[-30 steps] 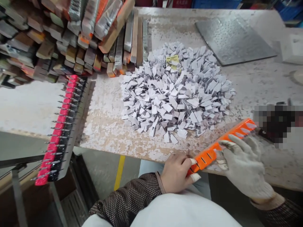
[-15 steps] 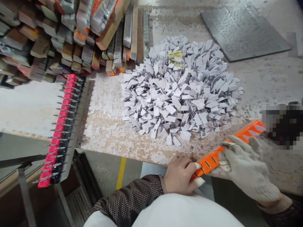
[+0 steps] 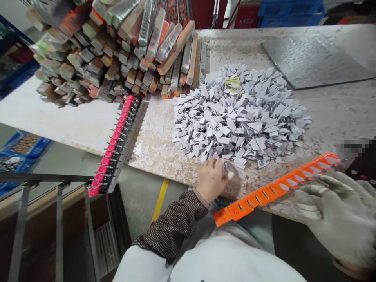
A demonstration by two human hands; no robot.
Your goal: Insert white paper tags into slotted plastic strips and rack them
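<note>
One red-and-black spiked strip [image 3: 116,147] lies left of the pile of white slips [image 3: 235,113], set apart from it on the worktop [image 3: 337,105]. Bare left hand [image 3: 212,180] sits at the pile's near edge, fingers bunched; perhaps pinching a slip, blur hides it. One orange slotted strip [image 3: 276,192], below-right of the pile, is gripped firmly by gloved right hand [image 3: 331,211], slots up, within easy reach.
</note>
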